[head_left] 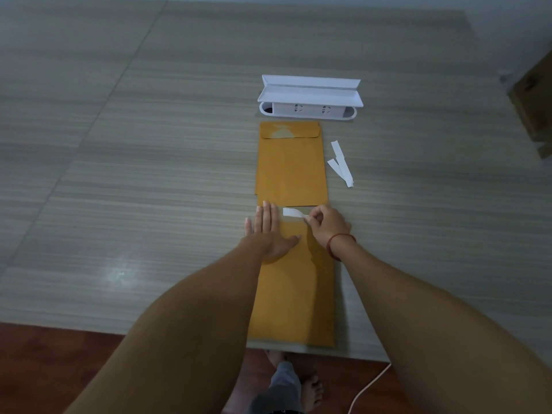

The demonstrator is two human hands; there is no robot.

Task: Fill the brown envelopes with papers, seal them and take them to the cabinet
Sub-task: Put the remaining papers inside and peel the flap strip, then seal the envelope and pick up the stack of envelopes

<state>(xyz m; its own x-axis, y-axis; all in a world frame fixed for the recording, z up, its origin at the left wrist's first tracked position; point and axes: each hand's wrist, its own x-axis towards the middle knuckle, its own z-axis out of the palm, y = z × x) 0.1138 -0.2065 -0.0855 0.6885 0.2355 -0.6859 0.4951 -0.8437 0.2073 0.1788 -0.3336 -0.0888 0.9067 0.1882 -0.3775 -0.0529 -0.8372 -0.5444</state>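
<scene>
A brown envelope [294,297] lies lengthwise on the table in front of me, its near end at the table's front edge. My left hand [267,231] presses flat on its upper left part, fingers straight. My right hand [324,225] pinches the end of a white adhesive backing strip [292,212] that runs across the envelope's flap at the far end. A second brown envelope [291,165] lies just beyond, its flap folded down at the far end.
Two loose white strips [341,162] lie right of the far envelope. A white plastic organiser [309,98] stands behind it. A brown box [534,103] sits at the right edge. Below the table edge are a wooden floor, my feet and a white cable [370,386].
</scene>
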